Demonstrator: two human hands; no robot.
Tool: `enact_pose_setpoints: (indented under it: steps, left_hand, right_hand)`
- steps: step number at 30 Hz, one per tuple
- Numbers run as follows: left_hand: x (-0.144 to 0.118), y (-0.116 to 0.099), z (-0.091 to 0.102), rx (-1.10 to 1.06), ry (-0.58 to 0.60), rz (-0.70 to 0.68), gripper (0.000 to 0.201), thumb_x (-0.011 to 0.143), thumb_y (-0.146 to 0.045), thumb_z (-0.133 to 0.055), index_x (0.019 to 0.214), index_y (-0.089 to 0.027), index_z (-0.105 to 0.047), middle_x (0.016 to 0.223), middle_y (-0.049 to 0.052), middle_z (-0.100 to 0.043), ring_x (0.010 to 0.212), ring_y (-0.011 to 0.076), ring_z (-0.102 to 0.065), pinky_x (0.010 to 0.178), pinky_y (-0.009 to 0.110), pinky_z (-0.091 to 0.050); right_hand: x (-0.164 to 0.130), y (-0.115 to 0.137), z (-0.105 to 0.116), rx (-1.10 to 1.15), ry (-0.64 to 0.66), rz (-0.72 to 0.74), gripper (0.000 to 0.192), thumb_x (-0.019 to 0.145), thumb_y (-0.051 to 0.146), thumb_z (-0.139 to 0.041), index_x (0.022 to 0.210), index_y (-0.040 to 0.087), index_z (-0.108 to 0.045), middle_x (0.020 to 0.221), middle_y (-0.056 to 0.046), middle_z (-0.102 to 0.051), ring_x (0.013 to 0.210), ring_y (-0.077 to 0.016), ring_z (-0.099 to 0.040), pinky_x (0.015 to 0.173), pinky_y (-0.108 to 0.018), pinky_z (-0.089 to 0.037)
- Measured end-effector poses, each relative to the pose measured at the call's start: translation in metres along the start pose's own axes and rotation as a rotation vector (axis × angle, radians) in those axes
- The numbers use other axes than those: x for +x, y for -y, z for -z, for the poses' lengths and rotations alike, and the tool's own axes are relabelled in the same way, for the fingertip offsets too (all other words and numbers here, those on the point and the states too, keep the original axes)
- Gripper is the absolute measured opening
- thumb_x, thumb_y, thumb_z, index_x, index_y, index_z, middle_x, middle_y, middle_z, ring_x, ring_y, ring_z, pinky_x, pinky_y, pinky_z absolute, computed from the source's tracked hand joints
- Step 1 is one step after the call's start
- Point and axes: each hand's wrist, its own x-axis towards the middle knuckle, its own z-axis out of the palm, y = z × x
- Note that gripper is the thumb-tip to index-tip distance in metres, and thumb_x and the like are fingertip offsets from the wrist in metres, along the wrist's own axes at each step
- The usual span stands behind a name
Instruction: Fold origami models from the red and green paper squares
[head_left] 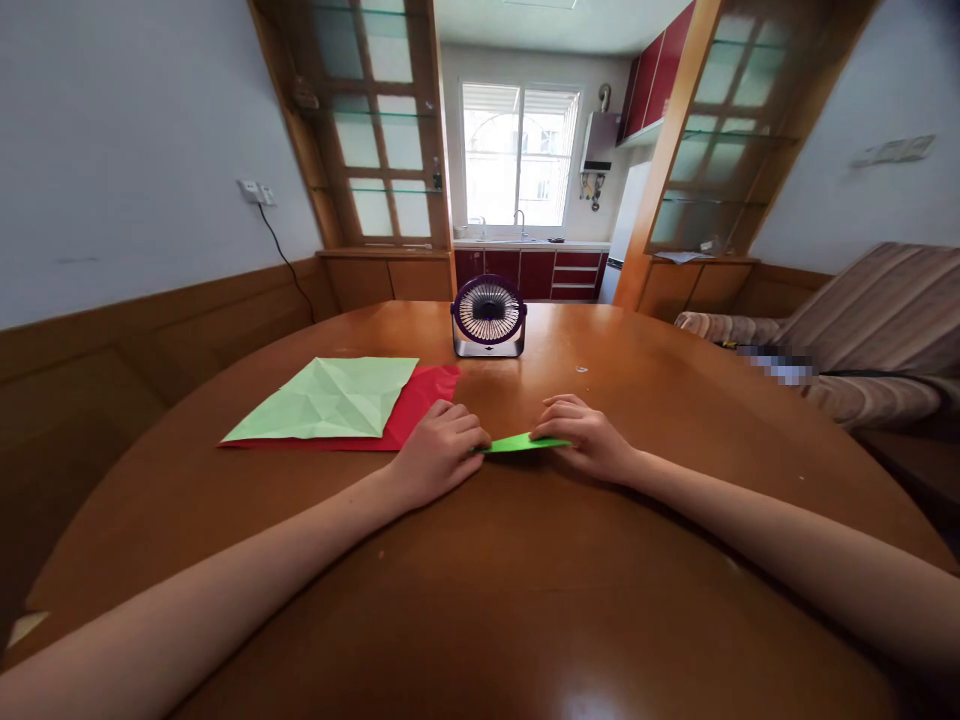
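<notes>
A small folded strip of bright green paper [519,443] lies flat on the round wooden table [525,600]. My left hand [439,450] pinches its left end with curled fingers. My right hand [589,435] presses on its right end. Most of the strip is covered by my fingers. Just left of my left hand lies a creased pale green paper sheet [330,398] on top of a red sheet [420,400].
A small purple desk fan [488,316] stands on the table beyond my hands. A striped sofa [862,340] sits to the right of the table. Wood-panelled wall runs along the left, with a kitchen behind glass shelving.
</notes>
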Motion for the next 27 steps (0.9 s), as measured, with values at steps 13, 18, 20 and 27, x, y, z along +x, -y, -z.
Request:
enact_pose_setpoints:
  steps: [13, 18, 20, 27]
  left_hand:
    - [-0.003, -0.006, 0.0, -0.01, 0.062, -0.118, 0.026, 0.094, -0.027, -0.044, 0.096, -0.018, -0.069, 0.086, 0.008, -0.064, 0.08, 0.0185, -0.055, 0.078, 0.034, -0.04]
    - [-0.004, -0.007, -0.002, -0.018, 0.063, -0.101, 0.027, 0.095, -0.027, -0.044, 0.096, -0.018, -0.07, 0.086, 0.008, -0.063, 0.08, 0.0185, -0.055, 0.076, 0.033, -0.041]
    - [-0.004, -0.009, -0.003, -0.029, 0.057, -0.085, 0.027, 0.096, -0.028, -0.045, 0.094, -0.018, -0.07, 0.086, 0.008, -0.063, 0.08, 0.0184, -0.056, 0.075, 0.033, -0.042]
    - [-0.002, -0.015, -0.008, -0.137, 0.042, -0.082, 0.023, 0.095, -0.023, -0.044, 0.094, -0.017, -0.066, 0.103, 0.009, -0.07, 0.095, 0.0206, -0.062, 0.085, 0.036, -0.046]
  right_hand:
    - [-0.002, -0.008, 0.02, 0.01, 0.408, 0.121, 0.033, 0.087, 0.01, -0.046, 0.114, 0.018, -0.063, 0.111, -0.01, -0.067, 0.103, -0.0213, -0.059, 0.094, -0.043, -0.045]
    - [0.003, -0.009, 0.028, 0.139, 0.438, 0.015, 0.033, 0.092, 0.011, -0.042, 0.112, 0.019, -0.066, 0.11, -0.008, -0.069, 0.104, -0.019, -0.06, 0.097, -0.041, -0.043]
    - [0.008, -0.007, 0.033, 0.187, 0.446, -0.036, 0.032, 0.095, 0.014, -0.04, 0.11, 0.02, -0.068, 0.106, -0.007, -0.07, 0.1, -0.0181, -0.062, 0.094, -0.039, -0.045]
    - [0.019, 0.012, 0.035, 0.022, 0.485, -0.003, 0.031, 0.095, 0.032, -0.052, 0.12, 0.018, -0.063, 0.114, -0.01, -0.069, 0.107, -0.0211, -0.061, 0.099, -0.042, -0.042]
